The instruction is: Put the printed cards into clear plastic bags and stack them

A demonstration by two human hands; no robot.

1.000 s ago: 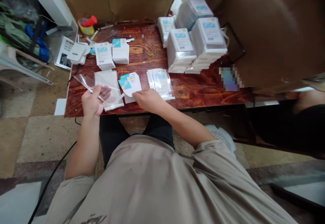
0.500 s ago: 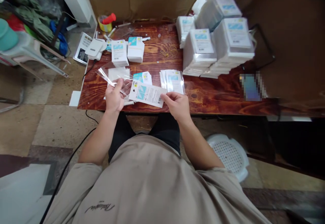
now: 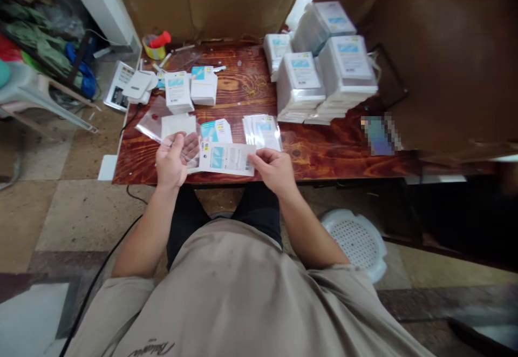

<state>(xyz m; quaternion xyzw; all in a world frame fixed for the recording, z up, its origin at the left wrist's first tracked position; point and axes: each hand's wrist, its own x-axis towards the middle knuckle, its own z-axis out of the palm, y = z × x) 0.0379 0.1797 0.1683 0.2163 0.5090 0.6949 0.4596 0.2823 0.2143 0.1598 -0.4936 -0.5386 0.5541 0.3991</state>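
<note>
Tall cardboard sheets (image 3: 226,0) backed a varnished wooden table (image 3: 324,152) on which bundles of packed cards (image 3: 324,71) stood piled at the far right, with a white perforated stool (image 3: 356,238) on the floor below. Over the near edge, the person's right hand (image 3: 275,168) pinched the right end of a printed card (image 3: 226,158) between thumb and fingers. The left hand (image 3: 172,160), palm up and fingers curled, gripped a clear sleeve (image 3: 191,150) at the card's other end. The card appeared to be at the sleeve's mouth, about to be slipped in. That step would call for the mouth to be kept parted and the card held square to it. Nearby lay a fan of filled sleeves (image 3: 263,130), loose cards (image 3: 216,130), a pile of empty sleeves (image 3: 159,125) and two small card stacks (image 3: 178,91). The sleeve's edges were nearly lost against the hand, so how far the card had entered could not be told. A patch on the table's right (image 3: 380,135) was pixelated, and the print on the card was too small to read.
</note>
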